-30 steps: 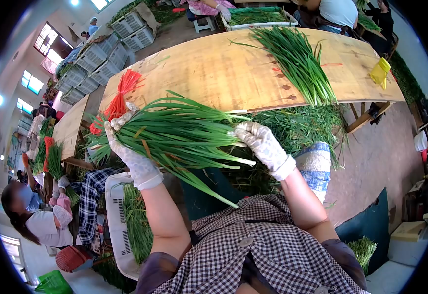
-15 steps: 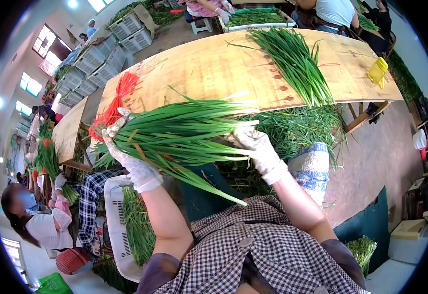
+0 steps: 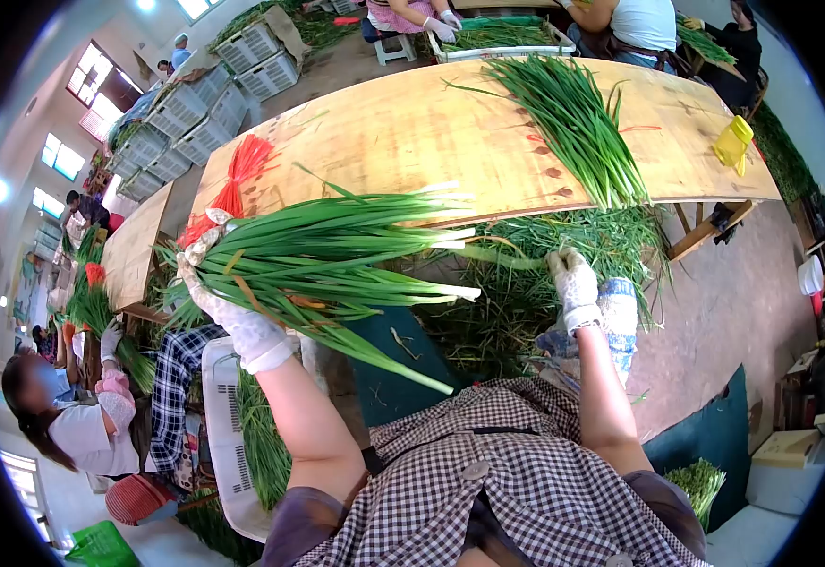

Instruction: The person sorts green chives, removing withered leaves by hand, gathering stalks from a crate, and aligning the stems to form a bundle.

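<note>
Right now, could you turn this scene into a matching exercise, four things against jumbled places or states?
1. Left hand
2. Red strands
3. Yellow object
4. White crate at lower left

A. At the right end of the table
B. Has cut leaves inside
C. Holding a bunch of greens
D. At the table's left end

Pairs: 1-C, 2-D, 3-A, 4-B

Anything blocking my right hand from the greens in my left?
Nothing visible blocks it. Only a blurred green strip shows in the gap between your right hand and the bundle in your left hand.
</note>
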`<move>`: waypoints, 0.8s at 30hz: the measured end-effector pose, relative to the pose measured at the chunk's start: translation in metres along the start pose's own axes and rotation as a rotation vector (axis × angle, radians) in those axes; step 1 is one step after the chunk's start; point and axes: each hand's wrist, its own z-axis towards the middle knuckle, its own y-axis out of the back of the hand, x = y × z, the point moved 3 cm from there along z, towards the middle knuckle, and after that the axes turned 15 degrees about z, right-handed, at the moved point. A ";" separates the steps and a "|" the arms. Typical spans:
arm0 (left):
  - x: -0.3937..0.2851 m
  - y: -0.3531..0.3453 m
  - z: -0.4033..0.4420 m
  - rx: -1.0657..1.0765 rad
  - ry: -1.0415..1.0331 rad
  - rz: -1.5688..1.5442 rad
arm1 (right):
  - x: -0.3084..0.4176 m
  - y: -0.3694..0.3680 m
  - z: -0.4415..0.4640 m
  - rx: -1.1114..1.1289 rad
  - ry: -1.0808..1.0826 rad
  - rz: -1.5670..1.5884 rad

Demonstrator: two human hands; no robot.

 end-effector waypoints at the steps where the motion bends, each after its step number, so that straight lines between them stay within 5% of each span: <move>1: 0.003 -0.001 0.000 -0.055 -0.009 0.039 | -0.004 0.003 0.000 0.091 0.006 -0.214; 2: 0.006 -0.002 0.000 -0.110 -0.016 0.079 | 0.055 -0.008 -0.025 0.160 -0.001 -0.322; 4: 0.015 -0.010 0.001 -0.056 -0.071 0.126 | 0.088 -0.042 -0.044 0.478 0.054 0.436; 5: 0.019 -0.016 0.004 0.053 -0.124 0.131 | 0.113 -0.050 -0.059 0.650 -0.211 0.937; 7: 0.020 -0.032 0.009 0.142 -0.094 0.054 | 0.129 -0.057 -0.056 0.675 -0.189 1.212; 9: 0.017 -0.038 0.007 -0.095 -0.088 -0.146 | 0.133 -0.035 -0.045 0.455 -0.005 0.921; 10: 0.013 -0.036 0.010 0.143 -0.092 -0.104 | 0.127 -0.026 -0.035 0.297 0.045 0.872; 11: 0.012 -0.026 0.008 0.142 -0.093 -0.105 | 0.123 -0.015 -0.028 0.139 0.095 0.817; 12: 0.012 -0.033 0.005 0.106 -0.086 -0.069 | 0.125 -0.001 -0.026 0.100 0.171 0.471; 13: 0.013 -0.036 0.003 0.071 -0.078 -0.034 | 0.137 -0.002 -0.033 0.100 0.175 0.467; 15: 0.018 -0.029 0.002 0.074 0.020 -0.139 | 0.173 -0.009 -0.058 0.028 0.644 0.250; 17: 0.027 -0.043 -0.005 0.035 -0.047 -0.024 | 0.190 -0.023 -0.066 0.088 0.843 0.019; 18: 0.029 -0.055 -0.005 -0.192 -0.066 -0.030 | 0.188 -0.028 -0.060 0.219 0.721 -0.027; 21: 0.030 -0.062 -0.007 -0.150 -0.023 -0.111 | 0.171 -0.041 -0.054 0.294 0.573 0.141; 23: 0.029 -0.061 -0.009 -0.231 -0.003 -0.096 | 0.159 -0.046 -0.051 0.417 0.178 0.722; 24: 0.027 -0.059 -0.007 -0.148 -0.016 -0.075 | 0.161 -0.046 -0.053 0.432 0.119 0.768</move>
